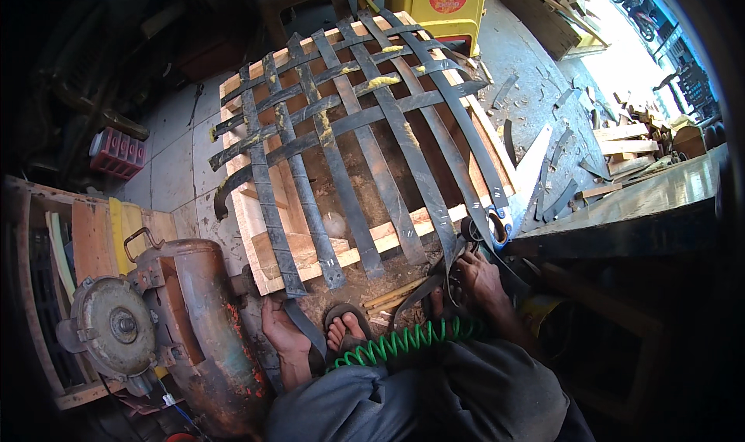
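Note:
Black rubber straps [339, 174] are woven over a rectangular pale wooden frame [250, 236], some of their ends hanging loose at its near side. My left hand [285, 335] is palm up beside the frame's near left corner, touching a hanging strap; its fingers are mostly hidden under the strap and frame edge. Near the right corner, my right hand [479, 280] is closed on a black rubber strap [450, 265]. Just beyond it sits a blue-and-white handle [500, 223], with a pale saw blade [537, 156] stretching away from it.
A rusty tank [208, 318] with a round grey motor [123, 323] stands at left. A green coiled hose [403, 344] crosses my lap. Behind the frame is a yellow stand [434, 7]. Rubber scraps [560, 197] litter the right floor, near wood offcuts [632, 147] and a bench [621, 225].

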### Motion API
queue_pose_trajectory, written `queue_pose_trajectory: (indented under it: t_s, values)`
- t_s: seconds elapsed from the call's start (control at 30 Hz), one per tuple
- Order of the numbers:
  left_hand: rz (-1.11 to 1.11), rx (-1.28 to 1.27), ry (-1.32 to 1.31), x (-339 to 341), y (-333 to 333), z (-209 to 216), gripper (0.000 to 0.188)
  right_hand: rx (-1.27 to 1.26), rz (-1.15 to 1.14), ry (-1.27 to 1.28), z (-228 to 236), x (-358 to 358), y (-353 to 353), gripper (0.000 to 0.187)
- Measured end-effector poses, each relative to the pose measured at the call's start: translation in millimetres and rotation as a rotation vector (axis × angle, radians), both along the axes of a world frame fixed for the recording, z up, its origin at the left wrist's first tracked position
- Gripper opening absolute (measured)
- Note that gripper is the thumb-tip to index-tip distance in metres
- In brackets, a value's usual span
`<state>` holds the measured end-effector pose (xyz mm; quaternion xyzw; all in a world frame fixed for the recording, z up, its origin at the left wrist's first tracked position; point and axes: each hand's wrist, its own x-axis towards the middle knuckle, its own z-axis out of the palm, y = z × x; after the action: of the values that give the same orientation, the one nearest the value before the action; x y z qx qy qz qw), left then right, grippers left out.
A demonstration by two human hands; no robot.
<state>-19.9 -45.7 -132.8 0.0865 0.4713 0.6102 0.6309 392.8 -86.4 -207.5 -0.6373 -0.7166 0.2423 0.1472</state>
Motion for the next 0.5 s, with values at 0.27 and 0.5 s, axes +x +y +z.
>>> queue_pose_trajectory:
  t_s: [0.27,0.5]
  values:
    - [-0.419,-0.159,1.16,-18,-5,11,0.031,-0.088,0.137,-0.201,12,9,-16,0.035]
    - [-0.812,-0.106,1.507,23,10,105,0.042,-0.43,0.596,0.267,212,-29,28,0.026]
